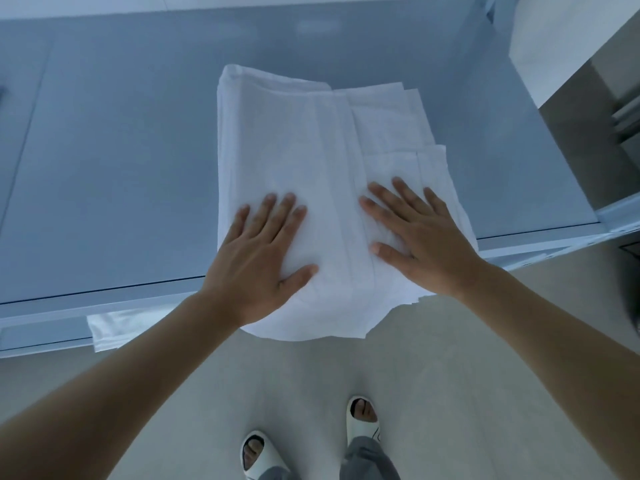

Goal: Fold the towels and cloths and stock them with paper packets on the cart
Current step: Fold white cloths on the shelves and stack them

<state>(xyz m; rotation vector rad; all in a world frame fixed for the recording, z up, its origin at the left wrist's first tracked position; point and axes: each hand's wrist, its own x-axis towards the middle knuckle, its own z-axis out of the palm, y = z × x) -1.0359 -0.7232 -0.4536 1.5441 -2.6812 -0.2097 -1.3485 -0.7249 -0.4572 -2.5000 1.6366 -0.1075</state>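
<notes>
At the far left, a smooth pale grey-blue worktop (121, 150) spreads across the upper half of the view, its near edge running along a lighter front rail. Below that rail, a white piece of cloth (110, 329) shows on a lower level, partly hidden under the edge. In the middle lies a folded white terry towel (294, 161), long side running away from the person, its near end hanging over the worktop's front edge. The left hand (263, 261) lies flat on the towel's near left part, fingers straight and slightly spread, thumb out to the side, pressing and gripping nothing. The right hand (422, 240) lies flat on the towel's near right part, over the stepped layers of folded edges, fingers straight and fanned, also gripping nothing. Below, on a pale tiled floor (450, 393), stand two feet in white open-toed slippers (362, 415) with grey trouser hems above them. No brand, label or writing can be read anywhere.
</notes>
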